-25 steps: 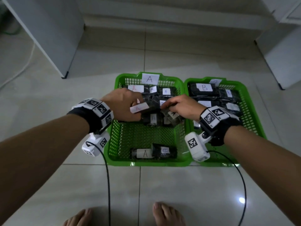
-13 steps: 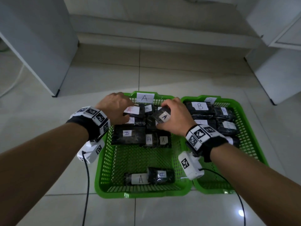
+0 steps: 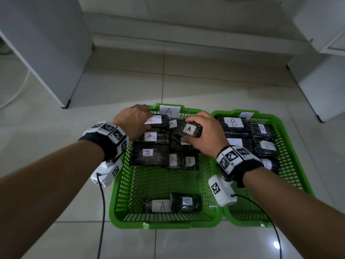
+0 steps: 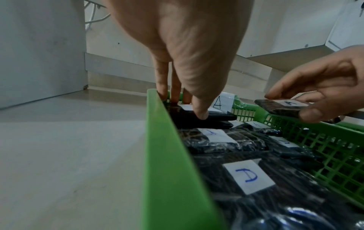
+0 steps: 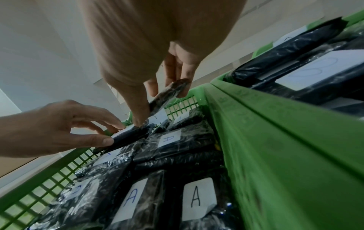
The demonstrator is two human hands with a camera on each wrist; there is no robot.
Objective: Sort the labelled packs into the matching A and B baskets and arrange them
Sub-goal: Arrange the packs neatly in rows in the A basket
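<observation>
Two green baskets stand side by side on the floor. The A basket (image 3: 164, 224) on the left holds several black packs with A labels in its far half, and two more A packs (image 3: 172, 204) lie at its near edge. My left hand (image 3: 143, 118) pinches the red-lettered A pack (image 3: 158, 121) in the far left corner, thumb on top (image 4: 201, 114). My right hand (image 3: 197, 128) holds a small A pack (image 3: 189, 128) lifted just above the others, pinched between thumb and fingers (image 5: 167, 95). The B basket (image 3: 291, 131) is filled with B packs (image 3: 234, 123).
A white cabinet (image 3: 46, 43) stands at the back left and another (image 3: 326, 81) at the back right on the tiled floor. Black cables (image 3: 100, 212) hang from both wrist cameras. The near middle of the A basket floor (image 3: 164, 182) is bare mesh.
My right hand has lifted the small A pack and carried it up toward the far right of the A basket. My left hand has brought the red-lettered A pack to the far left corner.
</observation>
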